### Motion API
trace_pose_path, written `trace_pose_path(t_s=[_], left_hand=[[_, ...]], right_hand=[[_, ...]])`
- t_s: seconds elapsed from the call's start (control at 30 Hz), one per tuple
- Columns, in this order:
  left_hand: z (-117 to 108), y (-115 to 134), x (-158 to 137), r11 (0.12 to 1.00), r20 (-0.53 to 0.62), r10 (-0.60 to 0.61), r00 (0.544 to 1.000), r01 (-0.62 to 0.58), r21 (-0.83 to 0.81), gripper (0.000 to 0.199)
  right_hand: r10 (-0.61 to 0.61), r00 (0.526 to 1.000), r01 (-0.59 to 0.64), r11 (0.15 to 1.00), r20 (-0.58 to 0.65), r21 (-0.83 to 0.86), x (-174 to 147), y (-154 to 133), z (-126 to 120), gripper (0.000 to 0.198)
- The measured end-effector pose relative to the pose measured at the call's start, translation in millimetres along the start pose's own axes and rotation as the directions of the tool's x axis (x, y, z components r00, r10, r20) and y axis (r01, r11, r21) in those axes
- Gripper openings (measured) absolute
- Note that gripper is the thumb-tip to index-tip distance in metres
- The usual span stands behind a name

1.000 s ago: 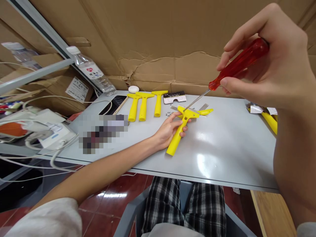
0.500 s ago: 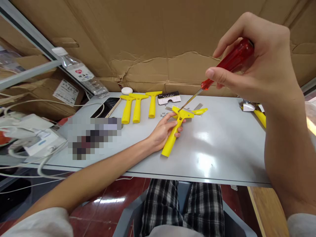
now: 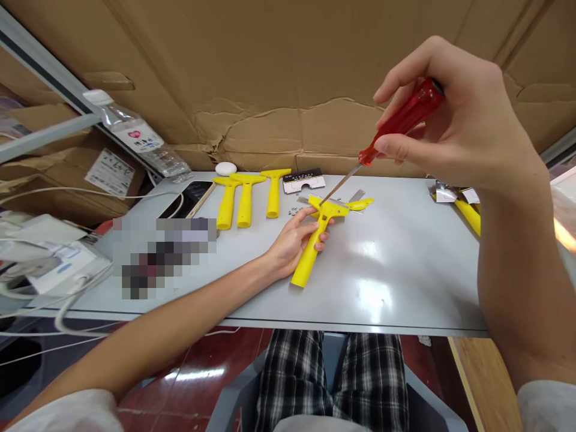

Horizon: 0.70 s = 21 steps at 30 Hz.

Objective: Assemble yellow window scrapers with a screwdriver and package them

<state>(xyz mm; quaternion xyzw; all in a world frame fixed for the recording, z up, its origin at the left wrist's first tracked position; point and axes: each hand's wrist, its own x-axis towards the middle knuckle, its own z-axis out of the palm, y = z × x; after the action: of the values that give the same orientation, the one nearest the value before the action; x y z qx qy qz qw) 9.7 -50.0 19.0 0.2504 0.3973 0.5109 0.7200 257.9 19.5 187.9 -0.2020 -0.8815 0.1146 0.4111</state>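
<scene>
My left hand (image 3: 294, 243) is wrapped round a yellow scraper handle (image 3: 308, 261), with its wide head pointing away from me. In my right hand (image 3: 468, 126) is a screwdriver (image 3: 400, 123) with a clear red grip. Its metal shaft slants down to the left, and the tip meets the left part of the scraper head. Behind the held scraper lie metal blades (image 3: 357, 195), another yellow piece (image 3: 362, 204) and small screws (image 3: 296, 211). Three more yellow scraper handles (image 3: 245, 201) lie to the left, beside a black and white card (image 3: 304, 181).
A plastic bottle (image 3: 144, 141) leans at the back left near a phone (image 3: 191, 198) and a white round object (image 3: 225, 168). White cables (image 3: 67, 312) run along the left. A packaged yellow tool (image 3: 468, 215) lies at the right. Cardboard (image 3: 270, 72) walls the back.
The view has shifted slightly. My right hand and the screwdriver grip sit a little lower and further left, while the tip stays on the scraper head. My left hand keeps its hold.
</scene>
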Motion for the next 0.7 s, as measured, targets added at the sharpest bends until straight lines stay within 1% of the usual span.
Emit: trace_pose_path(t_s=[0.2, 0.33, 0.4, 0.47, 0.57, 0.7], left_hand=[[-1.1, -0.3, 0.7, 1.000, 0.011, -0.003, 1.000, 0.003, -0.011, 0.047], [-1.0, -0.3, 0.4, 1.000, 0.009, -0.003, 1.000, 0.003, -0.010, 0.048], [-0.5, 0.1, 0.3, 1.000, 0.007, -0.007, 1.000, 0.007, -0.013, 0.047], [0.2, 0.7, 0.2, 1.000, 0.000, -0.014, 1.000, 0.014, -0.018, 0.046], [1.3, 1.7, 0.1, 1.000, -0.012, -0.017, 1.000, 0.017, -0.018, 0.043], [1.6, 2.2, 0.1, 1.000, -0.010, -0.018, 1.000, 0.018, -0.011, 0.042]], right_hand=[[0.023, 1.000, -0.023, 0.999, -0.015, -0.047, 0.2, 0.2, 0.2, 0.035], [0.024, 1.000, -0.024, 1.000, -0.003, 0.019, -0.2, -0.9, 1.1, 0.032], [0.014, 1.000, -0.015, 0.999, 0.018, 0.050, -0.4, -0.9, 0.4, 0.034], [0.017, 0.999, -0.019, 0.999, 0.039, 0.045, -0.5, -0.6, -0.6, 0.037], [0.019, 0.999, -0.018, 1.000, 0.026, -0.008, -0.5, 0.2, -1.7, 0.039], [0.020, 0.999, -0.024, 0.991, -0.026, -0.131, -0.9, 1.5, -1.8, 0.032]])
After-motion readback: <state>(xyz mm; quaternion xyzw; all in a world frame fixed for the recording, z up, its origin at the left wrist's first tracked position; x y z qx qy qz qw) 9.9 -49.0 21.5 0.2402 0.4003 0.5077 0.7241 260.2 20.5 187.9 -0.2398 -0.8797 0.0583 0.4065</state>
